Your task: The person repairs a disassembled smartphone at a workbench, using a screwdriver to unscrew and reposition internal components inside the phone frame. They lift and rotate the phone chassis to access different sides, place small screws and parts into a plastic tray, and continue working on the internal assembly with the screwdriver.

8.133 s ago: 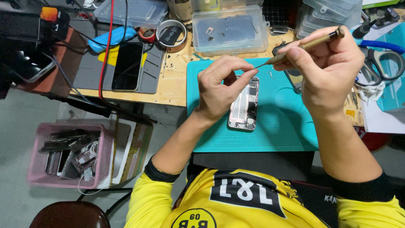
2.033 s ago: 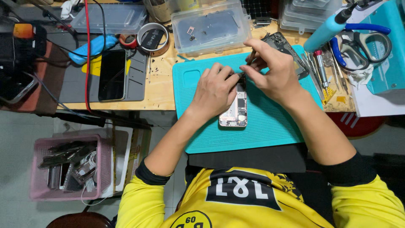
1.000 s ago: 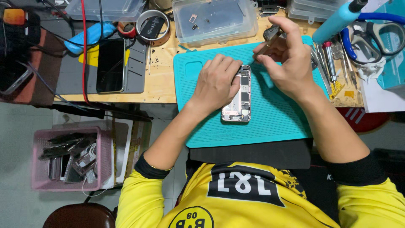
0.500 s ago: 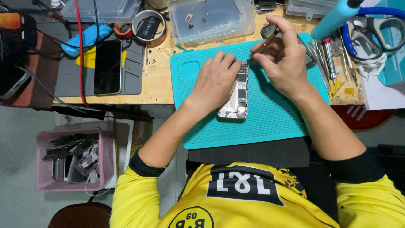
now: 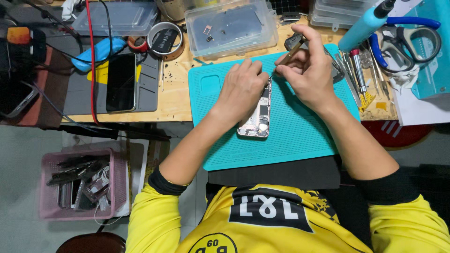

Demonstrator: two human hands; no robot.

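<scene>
Left hand (image 5: 243,91): pressed flat on the opened phone (image 5: 257,117), fingers curled over its upper edge, pinning it down rather than gripping it
Right hand (image 5: 307,72): pinched tight around a slim brass-coloured screwdriver (image 5: 287,57), tip angled down to the phone's top end
Opened phone: lying on the teal mat (image 5: 290,136) near its middle, back shell up with boards and metal shields exposed, screen already off
Progress: by my reading the phone is open and the work is at its top end; the inner parts look mostly in place, so much of the inside work seems left
Counter (image 5: 176,96): wooden, carrying the mat, a clear plastic box (image 5: 232,28) with small parts, a roll of tape (image 5: 165,41), and a dark phone (image 5: 121,82) on a grey pad
Right of mat: a blue-handled tool (image 5: 363,26), scissors (image 5: 412,37) and loose drivers
Floor: pink basket (image 5: 79,185) of parts
Change since half a second ago: both hands and the phone sit almost as they did, the screwdriver tip at the same top edge; eight seconds back the right hand was raised clear of the phone
</scene>
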